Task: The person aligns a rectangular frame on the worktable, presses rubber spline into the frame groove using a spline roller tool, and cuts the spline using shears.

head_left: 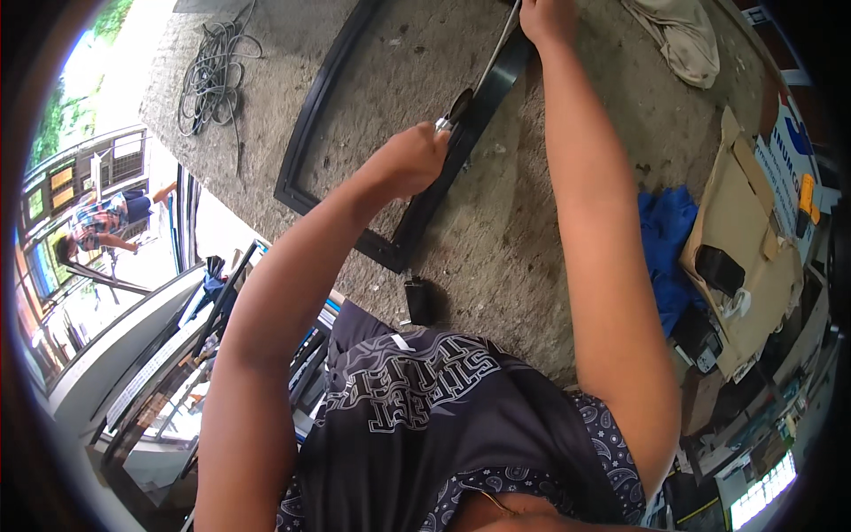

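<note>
A black rectangular frame (328, 75) lies on the rough grey worktop, its far end cut off by the picture's upper edge. My left hand (409, 161) is closed round the handle of a roller (459, 106), which has a bright metal neck and a dark disc. The disc rests on or just over the frame's right-hand bar. A thin grey cord (498, 51) runs along that bar from near the disc up to my right hand (550, 22). My right hand is closed at the far end of the bar, apparently on the cord; its fingertips are partly out of view.
A tangled grey cable (213, 80) lies far left, a beige cloth (683, 44) far right. Near me stands a small black block (417, 300). Rightward are a blue cloth (667, 244), cardboard (753, 226) and a yellow-handled tool (806, 199). Another person (102, 222) is at left, beyond the worktop.
</note>
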### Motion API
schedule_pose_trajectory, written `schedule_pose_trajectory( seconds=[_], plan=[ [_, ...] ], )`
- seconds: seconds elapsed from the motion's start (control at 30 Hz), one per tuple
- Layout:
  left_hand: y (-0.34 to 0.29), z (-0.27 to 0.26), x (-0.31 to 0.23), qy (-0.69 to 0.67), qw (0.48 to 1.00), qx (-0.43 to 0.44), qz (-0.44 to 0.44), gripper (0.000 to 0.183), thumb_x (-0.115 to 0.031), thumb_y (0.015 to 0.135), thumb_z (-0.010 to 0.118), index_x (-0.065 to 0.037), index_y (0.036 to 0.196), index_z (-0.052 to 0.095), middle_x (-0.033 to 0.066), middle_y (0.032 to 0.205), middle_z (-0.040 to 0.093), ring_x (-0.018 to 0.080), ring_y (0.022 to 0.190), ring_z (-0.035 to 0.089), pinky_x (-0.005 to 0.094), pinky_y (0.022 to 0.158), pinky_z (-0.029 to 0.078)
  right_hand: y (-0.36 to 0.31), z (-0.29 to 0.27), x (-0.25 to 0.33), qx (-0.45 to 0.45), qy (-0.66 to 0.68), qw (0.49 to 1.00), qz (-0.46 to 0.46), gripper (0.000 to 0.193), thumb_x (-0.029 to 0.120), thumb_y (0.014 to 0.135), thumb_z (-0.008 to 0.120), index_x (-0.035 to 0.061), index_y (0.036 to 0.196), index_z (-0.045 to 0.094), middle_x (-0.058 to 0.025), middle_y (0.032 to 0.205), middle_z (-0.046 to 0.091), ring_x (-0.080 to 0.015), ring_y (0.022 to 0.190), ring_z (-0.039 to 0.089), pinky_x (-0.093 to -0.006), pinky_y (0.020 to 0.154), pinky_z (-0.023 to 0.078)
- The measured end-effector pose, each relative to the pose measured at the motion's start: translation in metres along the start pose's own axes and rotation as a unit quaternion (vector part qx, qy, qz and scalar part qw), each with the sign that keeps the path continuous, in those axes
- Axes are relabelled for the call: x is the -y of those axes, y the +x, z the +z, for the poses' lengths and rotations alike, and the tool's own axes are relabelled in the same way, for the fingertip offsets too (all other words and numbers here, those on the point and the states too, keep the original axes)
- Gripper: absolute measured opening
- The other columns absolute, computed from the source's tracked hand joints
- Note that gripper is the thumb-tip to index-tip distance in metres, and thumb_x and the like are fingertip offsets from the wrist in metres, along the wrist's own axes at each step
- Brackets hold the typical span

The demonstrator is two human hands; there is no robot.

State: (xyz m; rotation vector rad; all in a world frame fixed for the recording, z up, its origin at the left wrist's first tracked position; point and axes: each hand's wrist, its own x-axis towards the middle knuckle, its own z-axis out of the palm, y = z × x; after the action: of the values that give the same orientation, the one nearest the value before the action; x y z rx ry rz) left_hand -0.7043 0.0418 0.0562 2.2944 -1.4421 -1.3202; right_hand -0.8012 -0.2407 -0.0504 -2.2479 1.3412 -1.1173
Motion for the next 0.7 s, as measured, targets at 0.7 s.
schedule_pose_trajectory(
  seconds=[0.7],
  plan=[
    [0.061,-0.021,-0.048,0.018,0.999,0.032,-0.018,0.05,-0.032,0.108,0.032,0.012,0.104,0.056,0.0251,0.068,0.065,0.0356,0.052,0.066,0.0459,0.048,0.056,0.002,-0.001,-0.002,0.002,-0.007,0.999,0.035,0.02,0.025,0.096,0.058,0.006,0.095,0.064,-0.018,0.093,0.069,-0.0411,0.091,0.064,-0.0519,0.081,0.049]
  ],
)
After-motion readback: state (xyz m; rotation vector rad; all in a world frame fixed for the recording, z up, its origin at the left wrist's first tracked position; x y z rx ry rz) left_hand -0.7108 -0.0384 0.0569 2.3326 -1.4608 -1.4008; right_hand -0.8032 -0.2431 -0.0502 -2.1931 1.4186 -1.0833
